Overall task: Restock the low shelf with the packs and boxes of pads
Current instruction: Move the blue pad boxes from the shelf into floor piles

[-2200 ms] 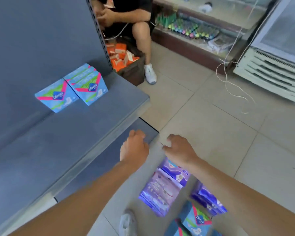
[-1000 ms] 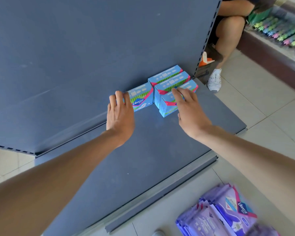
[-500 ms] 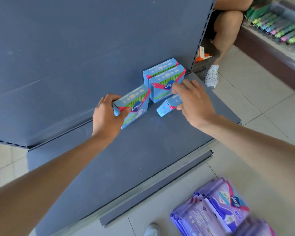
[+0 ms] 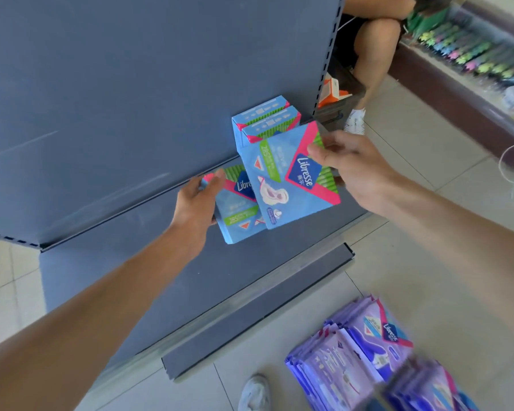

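Observation:
My right hand (image 4: 353, 170) grips a blue Libresse pad box (image 4: 291, 179) by its right edge and holds it tilted above the low grey shelf (image 4: 149, 280). My left hand (image 4: 196, 203) grips a second blue box (image 4: 238, 212) by its left side, partly behind the first. Two more blue boxes (image 4: 264, 120) stand upright at the back of the shelf against the grey back panel. A stack of purple pad packs (image 4: 356, 354) lies on the floor tiles at the lower right.
A seated person's leg (image 4: 371, 51) and white shoe (image 4: 355, 121) are beyond the shelf's right upright, next to a carton with orange boxes (image 4: 333, 90). A display counter (image 4: 469, 63) runs along the top right. My own shoe (image 4: 254, 393) is at the bottom edge.
Both hands have lifted their boxes off the shelf and turned them face up towards me. The two rear boxes have stayed in place.

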Demonstrator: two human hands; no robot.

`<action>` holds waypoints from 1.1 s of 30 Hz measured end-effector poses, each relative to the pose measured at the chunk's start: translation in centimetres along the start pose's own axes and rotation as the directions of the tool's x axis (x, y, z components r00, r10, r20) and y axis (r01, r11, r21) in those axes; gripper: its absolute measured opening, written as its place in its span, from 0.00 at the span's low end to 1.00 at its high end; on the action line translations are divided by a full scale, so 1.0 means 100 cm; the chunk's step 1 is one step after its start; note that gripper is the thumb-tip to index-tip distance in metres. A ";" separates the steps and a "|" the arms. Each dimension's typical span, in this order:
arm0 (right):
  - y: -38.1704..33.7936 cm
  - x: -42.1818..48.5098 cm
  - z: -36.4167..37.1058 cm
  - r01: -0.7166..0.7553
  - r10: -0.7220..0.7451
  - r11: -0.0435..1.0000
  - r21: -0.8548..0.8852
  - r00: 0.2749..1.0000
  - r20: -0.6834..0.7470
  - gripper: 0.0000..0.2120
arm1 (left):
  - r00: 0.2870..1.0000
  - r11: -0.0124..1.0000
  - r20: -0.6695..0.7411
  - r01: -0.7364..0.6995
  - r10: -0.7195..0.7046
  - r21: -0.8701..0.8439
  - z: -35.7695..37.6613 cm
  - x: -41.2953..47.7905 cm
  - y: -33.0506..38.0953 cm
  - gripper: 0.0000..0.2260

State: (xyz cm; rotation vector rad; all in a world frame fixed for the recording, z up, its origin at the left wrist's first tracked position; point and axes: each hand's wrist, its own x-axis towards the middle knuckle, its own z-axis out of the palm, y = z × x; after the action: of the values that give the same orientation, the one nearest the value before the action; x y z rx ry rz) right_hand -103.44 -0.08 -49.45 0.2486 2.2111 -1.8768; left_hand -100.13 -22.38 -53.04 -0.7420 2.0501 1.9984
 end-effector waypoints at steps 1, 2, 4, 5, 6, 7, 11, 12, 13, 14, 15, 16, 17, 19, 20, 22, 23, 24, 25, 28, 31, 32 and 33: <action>0.002 -0.006 -0.003 0.015 -0.014 0.999 -0.028 1.000 0.016 0.04 | 1.000 1.000 0.026 0.009 -0.009 0.000 0.005 -0.003 0.001 0.08; 0.003 -0.011 -0.006 0.030 -0.028 0.998 -0.061 0.999 0.044 0.04 | 0.998 1.000 0.053 0.014 -0.015 0.018 0.010 -0.006 0.002 0.10; 0.004 -0.020 -0.012 0.052 -0.042 0.994 -0.092 0.993 0.114 0.03 | 0.994 0.998 0.101 0.037 -0.042 0.047 0.020 -0.013 0.004 0.14; 0.004 -0.024 -0.013 0.062 -0.048 0.993 -0.101 0.989 0.140 0.02 | 0.990 0.997 0.124 0.058 -0.063 0.044 0.026 -0.017 0.005 0.16; 0.006 -0.028 -0.014 0.078 -0.058 0.989 -0.129 0.986 0.154 0.03 | 0.984 0.996 0.155 0.079 -0.083 0.030 0.031 -0.021 0.005 0.18; 0.007 -0.032 -0.015 0.094 -0.066 0.979 -0.180 0.985 0.158 0.05 | 0.976 0.996 0.196 0.087 -0.091 0.030 0.038 -0.024 0.005 0.19; 0.019 -0.048 -0.022 0.168 -0.111 0.917 -0.361 0.978 0.174 0.13 | 0.940 0.981 0.302 0.116 -0.158 0.153 0.065 -0.042 0.003 0.18; 0.022 -0.052 -0.026 0.183 -0.127 0.907 -0.379 0.978 0.166 0.13 | 0.930 0.977 0.317 0.137 -0.184 0.165 0.071 -0.047 0.004 0.19; 0.025 -0.057 -0.031 0.184 -0.136 0.902 -0.390 0.980 0.148 0.12 | 0.916 0.974 0.347 0.152 -0.202 0.166 0.078 -0.051 0.003 0.20; 0.028 -0.063 -0.037 0.185 -0.143 0.900 -0.395 0.981 0.133 0.12 | 0.892 0.973 0.400 0.151 -0.209 0.172 0.084 -0.059 0.004 0.21; 0.030 -0.069 -0.044 0.191 -0.153 0.896 -0.402 0.980 0.124 0.11 | 0.867 0.973 0.459 0.110 -0.194 0.203 0.091 -0.064 0.002 0.23; 0.032 -0.075 -0.052 0.200 -0.166 0.889 -0.411 0.979 0.117 0.10 | 0.845 0.967 0.504 0.059 -0.180 0.247 0.100 -0.071 -0.001 0.25; 0.033 -0.082 -0.061 0.204 -0.178 0.887 -0.415 0.979 0.101 0.09 | 0.823 0.958 0.543 0.005 -0.166 0.286 0.108 -0.079 -0.005 0.25; 0.038 -0.100 -0.080 0.179 -0.202 0.887 -0.425 0.979 -0.008 0.12 | 0.790 0.954 0.597 -0.056 -0.139 0.295 0.126 -0.096 -0.013 0.21; 0.045 -0.113 -0.092 0.150 -0.222 0.883 -0.445 0.969 -0.112 0.14 | 0.784 0.959 0.605 -0.048 -0.137 0.280 0.137 -0.106 -0.018 0.21; 0.061 -0.145 -0.116 0.041 -0.205 0.910 -0.413 0.910 -0.361 0.20 | 0.769 0.969 0.621 -0.009 -0.150 0.245 0.161 -0.129 -0.029 0.23; 0.071 -0.167 -0.128 -0.022 -0.121 0.956 -0.291 0.878 -0.462 0.22 | 0.762 0.974 0.631 0.000 -0.147 0.227 0.174 -0.141 -0.037 0.22; 0.081 -0.190 -0.139 -0.066 0.013 0.994 -0.087 0.860 -0.511 0.21 | 0.755 0.976 0.638 0.013 -0.151 0.216 0.188 -0.155 -0.044 0.20; 0.092 -0.213 -0.150 -0.101 0.151 0.987 0.126 0.855 -0.497 0.18 | 0.750 0.977 0.643 0.021 -0.156 0.214 0.202 -0.169 -0.055 0.20; 0.131 -0.285 -0.188 -0.223 0.340 0.927 0.302 0.839 -0.426 0.10 | 0.709 0.969 0.677 0.035 -0.197 0.246 0.246 -0.219 -0.088 0.13; 0.163 -0.353 -0.223 -0.269 0.433 0.884 0.383 0.778 -0.455 0.22 | 0.645 0.964 0.730 0.043 -0.227 0.263 0.286 -0.276 -0.125 0.08; 0.172 -0.374 -0.233 -0.272 0.460 0.865 0.420 0.765 -0.450 0.21 | 0.644 0.962 0.726 0.059 -0.241 0.267 0.298 -0.297 -0.136 0.09; 0.181 -0.395 -0.243 -0.276 0.481 0.851 0.446 0.752 -0.451 0.17 | 0.648 0.958 0.717 0.070 -0.257 0.280 0.309 -0.316 -0.149 0.11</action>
State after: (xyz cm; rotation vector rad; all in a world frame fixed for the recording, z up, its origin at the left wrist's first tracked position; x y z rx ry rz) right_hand -62.18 27.60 -51.78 1.3665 1.8580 -2.1125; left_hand -72.54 15.13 -53.95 -0.0040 1.5736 1.5325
